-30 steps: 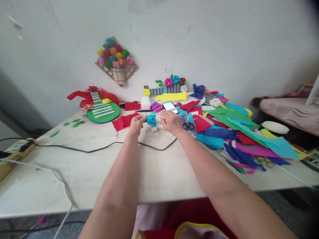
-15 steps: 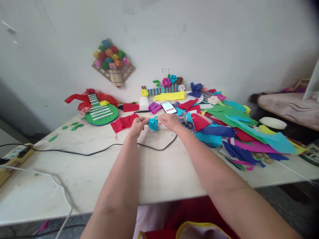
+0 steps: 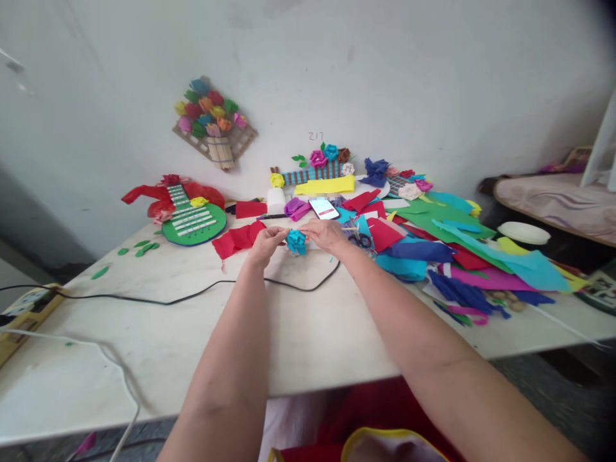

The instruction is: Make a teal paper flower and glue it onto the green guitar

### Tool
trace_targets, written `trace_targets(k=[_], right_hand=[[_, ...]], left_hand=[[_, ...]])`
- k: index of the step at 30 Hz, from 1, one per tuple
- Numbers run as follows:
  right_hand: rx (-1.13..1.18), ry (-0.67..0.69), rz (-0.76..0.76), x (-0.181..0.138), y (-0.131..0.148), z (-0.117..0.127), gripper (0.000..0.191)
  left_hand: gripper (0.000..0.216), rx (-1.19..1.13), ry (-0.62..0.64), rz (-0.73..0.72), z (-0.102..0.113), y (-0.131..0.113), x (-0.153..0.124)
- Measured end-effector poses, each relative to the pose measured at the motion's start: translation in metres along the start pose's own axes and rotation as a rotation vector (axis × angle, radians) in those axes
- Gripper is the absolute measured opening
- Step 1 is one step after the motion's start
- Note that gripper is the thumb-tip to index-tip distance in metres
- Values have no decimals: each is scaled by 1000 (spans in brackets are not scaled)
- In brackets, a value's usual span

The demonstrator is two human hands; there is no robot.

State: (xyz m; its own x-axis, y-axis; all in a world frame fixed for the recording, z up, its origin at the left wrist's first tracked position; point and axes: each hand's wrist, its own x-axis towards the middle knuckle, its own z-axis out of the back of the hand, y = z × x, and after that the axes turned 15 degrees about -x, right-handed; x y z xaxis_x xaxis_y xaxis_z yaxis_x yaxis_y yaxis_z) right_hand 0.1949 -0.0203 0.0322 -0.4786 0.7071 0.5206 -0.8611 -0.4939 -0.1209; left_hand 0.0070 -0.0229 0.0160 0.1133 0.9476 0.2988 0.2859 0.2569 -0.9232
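A crumpled turquoise crepe-paper flower [image 3: 296,242] is held between my two hands, above the white table [image 3: 308,340]. My left hand [image 3: 267,245] is closed, pinching the flower's left upper edge between thumb and fingers. From the other side my right hand [image 3: 326,233] is closed too, its fingertips at the flower's top right edge. A short pale stick shows just right of that hand; whether the hand holds it cannot be made out. Close behind the hands lies a phone [image 3: 324,208] with a lit screen. Scissors [image 3: 360,239] rest right of my right hand.
Red crepe paper [image 3: 238,239] lies left of my hands, near a green guitar-shaped craft [image 3: 195,224]. Coloured paper sheets [image 3: 433,250] pile up at the right. A black cable [image 3: 168,302] crosses the table toward a power strip [image 3: 29,317]. Green paper leaves [image 3: 144,249] are scattered at the left.
My hands stay on the flower; the right fingertips have shifted slightly left along its top edge. The whole view has moved a little.
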Motion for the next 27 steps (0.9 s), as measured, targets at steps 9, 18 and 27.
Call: trace_targets(k=[9, 18, 27], right_hand=[[-20, 8, -10, 1, -2, -1, 31], [-101, 54, -25, -1, 4, 10, 33], [-190, 64, 7, -3, 7, 12, 33]], left_hand=[[26, -117, 27, 109, 4, 0, -1], [26, -173, 75, 184, 4, 0, -2], [31, -227, 29, 211, 3, -1, -3]])
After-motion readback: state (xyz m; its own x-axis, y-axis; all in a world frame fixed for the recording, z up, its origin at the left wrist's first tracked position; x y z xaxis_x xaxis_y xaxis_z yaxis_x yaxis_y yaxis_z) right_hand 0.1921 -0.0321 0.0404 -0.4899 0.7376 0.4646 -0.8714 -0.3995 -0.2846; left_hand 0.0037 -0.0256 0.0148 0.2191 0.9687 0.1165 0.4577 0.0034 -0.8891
